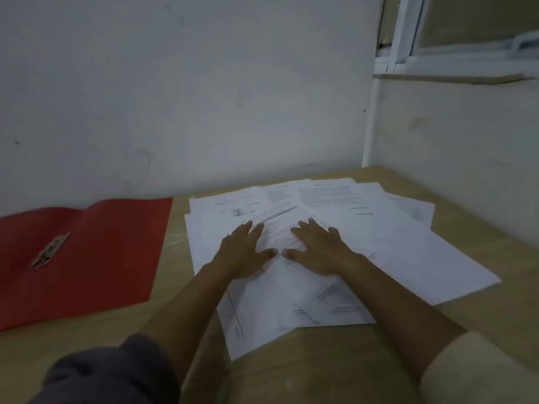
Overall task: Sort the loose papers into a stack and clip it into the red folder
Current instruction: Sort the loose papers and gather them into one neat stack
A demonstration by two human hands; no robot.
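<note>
Several loose white printed papers lie fanned and overlapping across the middle and right of the wooden table. My left hand rests flat on the pile with fingers spread, holding nothing. Just right of it, my right hand also lies palm down on the sheets, fingers apart, thumbs nearly meeting. The red folder lies open and flat at the left, apart from the papers. Its metal clip sits on the inner face, near the fold.
A white wall runs along the table's far edge and another wall closes the right side, below a window frame. A dark sleeve shows at the bottom left, a light one at the bottom right.
</note>
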